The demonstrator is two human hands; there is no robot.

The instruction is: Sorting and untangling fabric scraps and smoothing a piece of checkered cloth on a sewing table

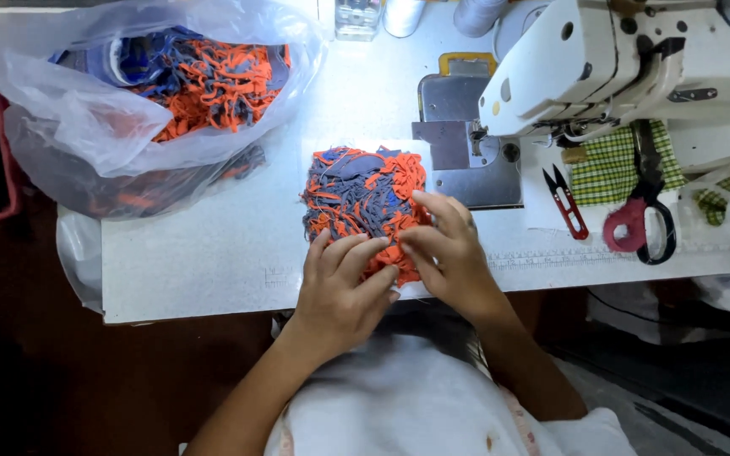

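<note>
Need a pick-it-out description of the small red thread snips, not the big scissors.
Start at the white sewing machine on the white table. Just right of its metal needle plate lie the thread snips, beside a green checked cloth. They are small and V-shaped, with thin red handles and black blades; the larger scissors to their right have finger loops.

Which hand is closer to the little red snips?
Right. The right hand rests on the fabric pile, left of the red snips; the left hand lies farther left.
</note>
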